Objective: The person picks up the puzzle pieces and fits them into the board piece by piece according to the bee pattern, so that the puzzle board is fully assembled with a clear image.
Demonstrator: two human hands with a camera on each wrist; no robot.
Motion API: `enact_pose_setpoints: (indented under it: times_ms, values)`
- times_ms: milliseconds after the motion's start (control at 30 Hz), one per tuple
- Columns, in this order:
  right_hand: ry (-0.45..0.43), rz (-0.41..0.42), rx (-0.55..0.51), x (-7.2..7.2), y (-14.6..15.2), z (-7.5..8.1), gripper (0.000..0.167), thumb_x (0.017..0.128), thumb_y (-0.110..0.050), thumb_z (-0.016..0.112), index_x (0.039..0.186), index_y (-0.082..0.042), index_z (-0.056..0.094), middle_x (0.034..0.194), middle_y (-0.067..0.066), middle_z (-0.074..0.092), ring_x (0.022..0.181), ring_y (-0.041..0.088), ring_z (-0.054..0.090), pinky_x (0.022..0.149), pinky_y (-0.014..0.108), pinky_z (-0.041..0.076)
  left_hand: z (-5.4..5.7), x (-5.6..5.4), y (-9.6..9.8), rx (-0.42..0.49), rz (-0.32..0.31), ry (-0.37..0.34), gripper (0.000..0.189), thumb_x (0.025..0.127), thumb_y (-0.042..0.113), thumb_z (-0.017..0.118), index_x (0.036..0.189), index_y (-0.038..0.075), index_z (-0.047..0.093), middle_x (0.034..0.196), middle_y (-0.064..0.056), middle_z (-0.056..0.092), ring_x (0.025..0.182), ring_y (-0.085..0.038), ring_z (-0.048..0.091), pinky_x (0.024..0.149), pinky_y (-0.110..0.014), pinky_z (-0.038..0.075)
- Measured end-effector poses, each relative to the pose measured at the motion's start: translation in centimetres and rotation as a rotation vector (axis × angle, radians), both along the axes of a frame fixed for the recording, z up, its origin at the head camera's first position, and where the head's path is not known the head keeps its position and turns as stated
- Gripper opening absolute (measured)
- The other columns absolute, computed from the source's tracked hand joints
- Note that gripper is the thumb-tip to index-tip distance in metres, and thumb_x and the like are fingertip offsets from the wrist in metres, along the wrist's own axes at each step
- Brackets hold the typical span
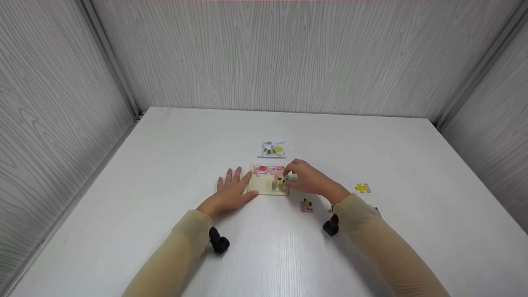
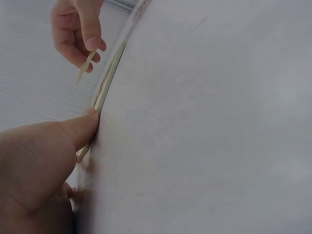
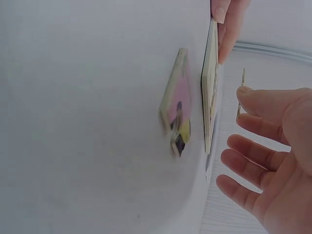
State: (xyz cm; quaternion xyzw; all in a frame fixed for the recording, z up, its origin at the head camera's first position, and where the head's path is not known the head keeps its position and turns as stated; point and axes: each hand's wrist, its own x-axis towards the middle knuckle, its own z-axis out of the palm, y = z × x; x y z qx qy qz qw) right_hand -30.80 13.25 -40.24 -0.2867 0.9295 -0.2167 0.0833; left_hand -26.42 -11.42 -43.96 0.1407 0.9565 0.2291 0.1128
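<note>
My right hand [image 1: 307, 177] pinches a jigsaw puzzle piece [image 1: 280, 180] between thumb and index finger, above the right half of a pale wooden puzzle board [image 1: 262, 187]. The right wrist view shows that piece [image 3: 243, 75] edge-on and apart from the board, the other fingers loosely bent. Pink pieces [image 1: 268, 169] lie along the board's top row. My left hand [image 1: 233, 192] lies spread at the board's left side, thumb and index finger touching its edge. In the left wrist view the thumb [image 2: 80, 129] rests against the board's rim.
Beyond the board lies a square card with a bee picture [image 1: 272, 149]. A loose pink bee piece [image 1: 306, 205] is just right of the board. Farther right is a yellow piece [image 1: 362, 188]; other pieces are partly hidden by my right sleeve [image 1: 371, 231]. Grey panels enclose the white table [image 1: 264, 255].
</note>
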Motion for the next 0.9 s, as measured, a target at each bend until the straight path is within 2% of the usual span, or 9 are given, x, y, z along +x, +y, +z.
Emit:
enact_pose_setpoints:
  times_ms: [500, 767, 900]
  values:
    - [0.011, 0.047, 0.016, 0.2, -2.6, 0.0, 0.030, 0.085, -0.023, 0.069, 0.109, -0.006, 0.060, 0.110, 0.006, 0.052, 0.107, 0.021, 0.047, 0.093, 0.037, 0.040, 0.0, 0.0, -0.3, 0.001, 0.004, 0.021, 0.071, 0.094, 0.051, 0.043, 0.150, 0.013, 0.019, 0.154, -0.019, 0.000, 0.138, -0.039, -0.009, 0.104, -0.059, -0.006]
    - [-0.045, -0.023, 0.063, 0.1, -4.2, 0.0, 0.033, 0.085, -0.027, 0.069, 0.111, -0.010, 0.061, 0.111, 0.003, 0.052, 0.104, 0.018, 0.047, 0.095, 0.034, 0.040, -0.1, -0.1, -0.4, 0.023, 0.002, 0.008, 0.072, 0.094, 0.051, 0.044, 0.150, 0.015, 0.017, 0.154, -0.018, -0.002, 0.138, -0.039, -0.012, 0.104, -0.059, -0.007]
    - [-0.026, -0.020, 0.082, 0.1, -4.6, -0.1, 0.033, 0.085, -0.028, 0.069, 0.112, -0.010, 0.061, 0.110, 0.003, 0.052, 0.101, 0.018, 0.048, 0.094, 0.034, 0.041, -0.1, -0.1, -0.3, 0.031, 0.003, -0.002, 0.072, 0.093, 0.052, 0.043, 0.150, 0.017, 0.017, 0.154, -0.017, -0.003, 0.138, -0.037, -0.013, 0.104, -0.058, -0.007]
